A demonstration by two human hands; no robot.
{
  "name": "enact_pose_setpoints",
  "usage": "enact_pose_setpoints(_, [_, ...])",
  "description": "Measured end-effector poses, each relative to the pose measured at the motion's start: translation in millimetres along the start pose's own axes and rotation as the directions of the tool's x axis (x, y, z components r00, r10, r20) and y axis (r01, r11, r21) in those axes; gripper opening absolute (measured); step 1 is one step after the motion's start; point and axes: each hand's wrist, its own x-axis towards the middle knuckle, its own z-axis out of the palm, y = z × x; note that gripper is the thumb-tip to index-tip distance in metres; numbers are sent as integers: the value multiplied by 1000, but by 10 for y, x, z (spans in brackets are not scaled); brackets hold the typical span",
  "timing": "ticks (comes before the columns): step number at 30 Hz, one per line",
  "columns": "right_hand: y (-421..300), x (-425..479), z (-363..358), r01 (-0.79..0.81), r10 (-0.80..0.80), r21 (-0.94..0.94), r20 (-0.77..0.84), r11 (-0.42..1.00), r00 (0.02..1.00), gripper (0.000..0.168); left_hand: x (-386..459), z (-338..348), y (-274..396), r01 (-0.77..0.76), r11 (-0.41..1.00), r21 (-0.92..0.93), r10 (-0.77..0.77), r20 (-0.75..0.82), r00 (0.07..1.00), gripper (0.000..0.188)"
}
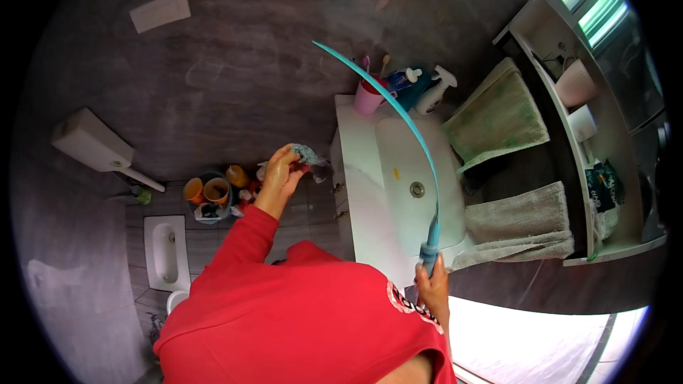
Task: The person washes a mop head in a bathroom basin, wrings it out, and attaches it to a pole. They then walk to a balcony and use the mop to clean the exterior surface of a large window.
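My left hand (pixel 282 175) is raised at the left of the vanity counter. Its fingers pinch a crumpled grey-blue cloth (pixel 305 153); some thin, clear or pale material hangs beside it. At the near edge of the counter, my right hand (pixel 435 288) grips the dark handle of a long, flexible turquoise cleaning wand (pixel 411 122). The wand bows up and across the white washbasin (pixel 408 208), and its pointed tip is in front of the grey wall in the picture. A small yellow piece (pixel 396 173) lies in the basin near the metal drain (pixel 417 189).
At the counter's far end stand a pink cup (pixel 367 98) with toothbrushes and a white spray bottle (pixel 435 90). Towels (pixel 520 218) hang to the right beneath a mirror shelf (pixel 579 160). On the floor at left are a bucket (pixel 209 218) holding orange containers and a squat toilet (pixel 166 253).
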Motion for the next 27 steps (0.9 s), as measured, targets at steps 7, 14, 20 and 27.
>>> enact_pose_setpoints(7, [391, -558, 237, 29, -23, 163, -37, 986, 999, 26, 16, 571, 74, -12, 1000, -1, 12, 120, 993, 12])
enact_pose_setpoints(14, [436, -706, 266, -39, 28, 305, 40, 952, 999, 27, 488, 410, 135, -418, 873, 253, 319, 353, 880, 12])
enact_pose_setpoints(20, [-104, -371, 74, 107, -133, 148, 180, 983, 975, 29, 210, 748, -155, -212, 974, -75, 220, 508, 833, 20])
enact_pose_setpoints(27, [-309, 51, 350, 139, -148, 51, 246, 989, 958, 25, 15, 979, 230, -123, 984, -130, 175, 569, 804, 20])
